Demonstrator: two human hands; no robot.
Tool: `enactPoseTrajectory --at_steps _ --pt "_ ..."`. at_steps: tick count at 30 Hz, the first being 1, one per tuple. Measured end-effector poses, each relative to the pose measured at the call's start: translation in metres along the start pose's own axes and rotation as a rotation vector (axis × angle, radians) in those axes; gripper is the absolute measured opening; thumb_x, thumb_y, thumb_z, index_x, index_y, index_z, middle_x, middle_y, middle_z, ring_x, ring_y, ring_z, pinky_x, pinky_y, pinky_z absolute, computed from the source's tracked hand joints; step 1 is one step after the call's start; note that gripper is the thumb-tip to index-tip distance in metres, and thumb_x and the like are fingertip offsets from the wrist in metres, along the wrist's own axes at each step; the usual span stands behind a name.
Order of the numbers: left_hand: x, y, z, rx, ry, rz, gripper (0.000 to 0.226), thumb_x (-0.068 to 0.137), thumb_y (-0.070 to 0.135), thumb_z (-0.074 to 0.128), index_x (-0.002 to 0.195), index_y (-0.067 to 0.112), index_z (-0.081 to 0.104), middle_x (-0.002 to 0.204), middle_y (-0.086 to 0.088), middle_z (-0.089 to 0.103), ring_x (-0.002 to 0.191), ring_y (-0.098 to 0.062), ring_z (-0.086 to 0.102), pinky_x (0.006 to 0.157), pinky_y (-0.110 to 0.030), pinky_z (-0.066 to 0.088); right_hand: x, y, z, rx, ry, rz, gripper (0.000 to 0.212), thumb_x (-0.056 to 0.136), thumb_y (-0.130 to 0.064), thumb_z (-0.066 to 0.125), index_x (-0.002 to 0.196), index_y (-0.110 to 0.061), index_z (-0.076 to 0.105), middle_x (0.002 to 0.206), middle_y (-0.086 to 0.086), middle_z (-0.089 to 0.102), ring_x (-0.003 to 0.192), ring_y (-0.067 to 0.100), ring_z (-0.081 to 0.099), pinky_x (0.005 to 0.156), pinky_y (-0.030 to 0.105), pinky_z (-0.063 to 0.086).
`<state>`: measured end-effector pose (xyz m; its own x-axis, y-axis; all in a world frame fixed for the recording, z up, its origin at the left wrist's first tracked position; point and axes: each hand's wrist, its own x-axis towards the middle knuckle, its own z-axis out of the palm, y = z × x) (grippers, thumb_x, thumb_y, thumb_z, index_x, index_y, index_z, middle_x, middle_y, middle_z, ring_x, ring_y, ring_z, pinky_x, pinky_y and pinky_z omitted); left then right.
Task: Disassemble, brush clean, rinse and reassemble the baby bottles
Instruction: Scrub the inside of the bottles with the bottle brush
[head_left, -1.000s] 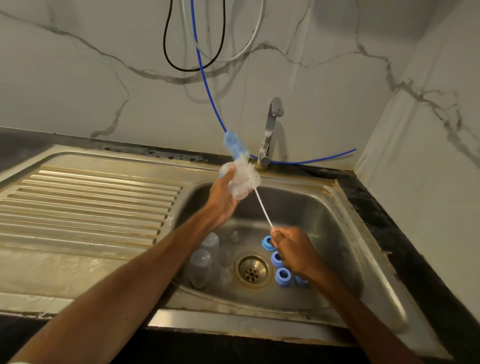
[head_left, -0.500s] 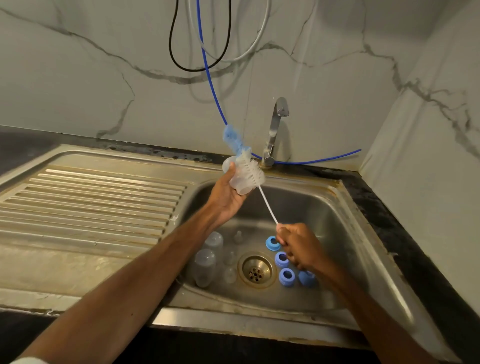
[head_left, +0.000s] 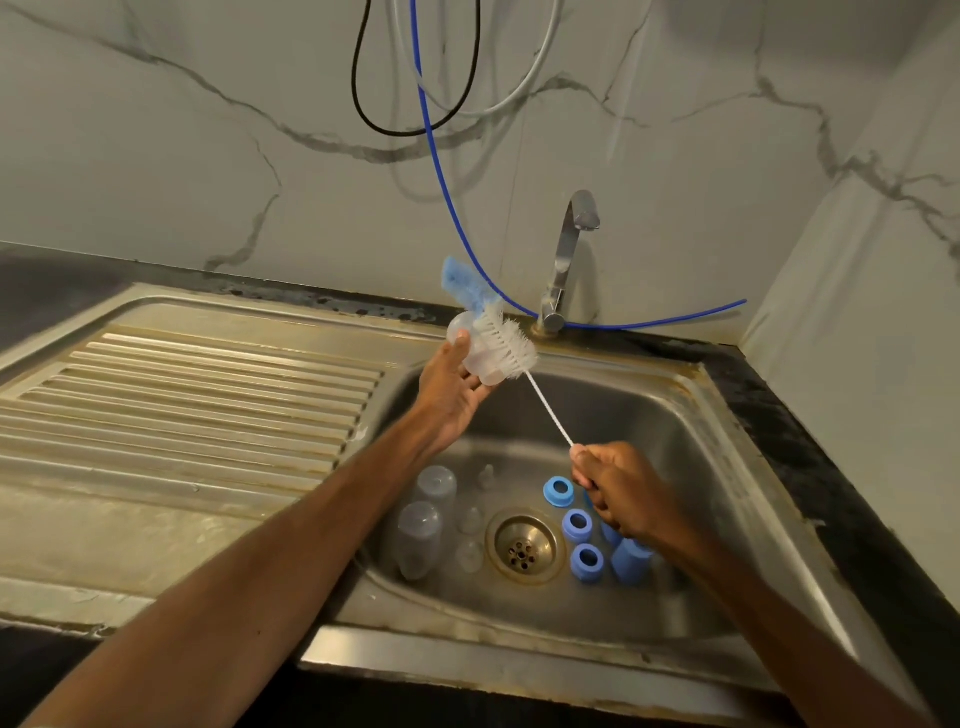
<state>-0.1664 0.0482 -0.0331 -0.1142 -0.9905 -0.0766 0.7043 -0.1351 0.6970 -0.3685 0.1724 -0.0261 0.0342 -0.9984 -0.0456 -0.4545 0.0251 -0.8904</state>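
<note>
So that the brush (head_left: 506, 347) can scrub it, my left hand (head_left: 451, 391) squeezes the bottle (head_left: 475, 353) over the sink (head_left: 691, 415), while my right hand (head_left: 621, 488) grips the brush's wire.

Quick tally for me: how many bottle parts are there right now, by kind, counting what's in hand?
Clear bottles: 3, one in the left hand at, two in the sink at and
Blue collar rings: 3
Blue caps: 1 clearly visible; others may be hidden by the right hand
Clear teats: 3
Bottle brush: 1
Total: 11
</note>
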Motion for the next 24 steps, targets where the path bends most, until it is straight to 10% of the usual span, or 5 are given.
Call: enactPoseTrajectory --at_steps 19,24 --pt "-0.002 0.007 -0.002 -0.038 -0.075 -0.027 0.049 0.11 0.032 0.033 0.148 0.005 0.046 0.137 -0.02 0.062 0.127 -0.036 0.06 0.111 -0.054 0.046 -0.006 0.012 0.008 -0.038 -0.022 -0.026 0.043 0.106 -0.022 0.045 0.064 -0.012 0.046 0.049 -0.001 0.033 0.041 0.01 0.026 0.039 0.02 0.022" --pt "-0.009 -0.003 0.009 0.071 -0.124 -0.021 0.051 0.103 0.033 0.057 0.147 0.009 0.048 0.138 -0.017 0.063 0.12 -0.03 0.065 0.102 -0.042 0.054 0.008 -0.006 0.009 0.005 0.025 -0.052 0.045 0.107 -0.024 0.044 0.064 -0.012 0.047 0.049 0.001 0.035 0.039 0.008 0.029 0.038 0.02 0.025"
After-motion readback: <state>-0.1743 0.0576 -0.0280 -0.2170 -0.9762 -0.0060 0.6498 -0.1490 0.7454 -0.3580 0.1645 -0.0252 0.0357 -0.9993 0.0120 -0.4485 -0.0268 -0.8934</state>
